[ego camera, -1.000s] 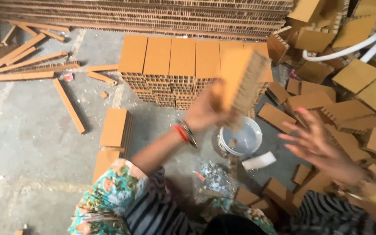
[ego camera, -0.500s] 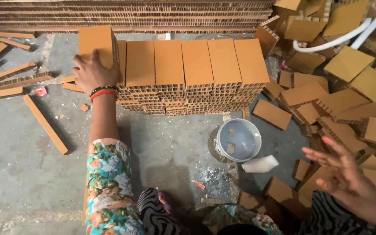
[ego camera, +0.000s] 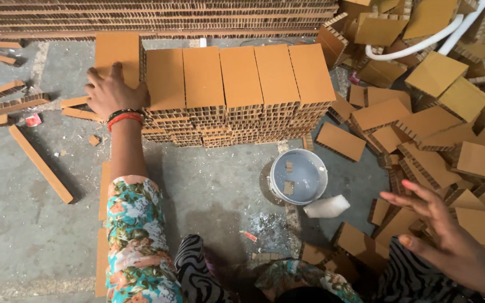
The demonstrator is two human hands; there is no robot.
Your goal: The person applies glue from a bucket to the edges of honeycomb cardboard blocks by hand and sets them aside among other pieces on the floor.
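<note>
Head view looks down on a concrete floor (ego camera: 209, 185). Left hand (ego camera: 110, 90) lies flat, fingers loosely spread, palm pressing a cardboard block (ego camera: 118, 51) at the left end of the row of stacked blocks (ego camera: 237, 84) (red and black bangles at the wrist). Right hand (ego camera: 442, 227) hovers open, fingers splayed, holding nothing, above loose cardboard pieces (ego camera: 422, 120) right of a white bucket (ego camera: 298, 177).
</note>
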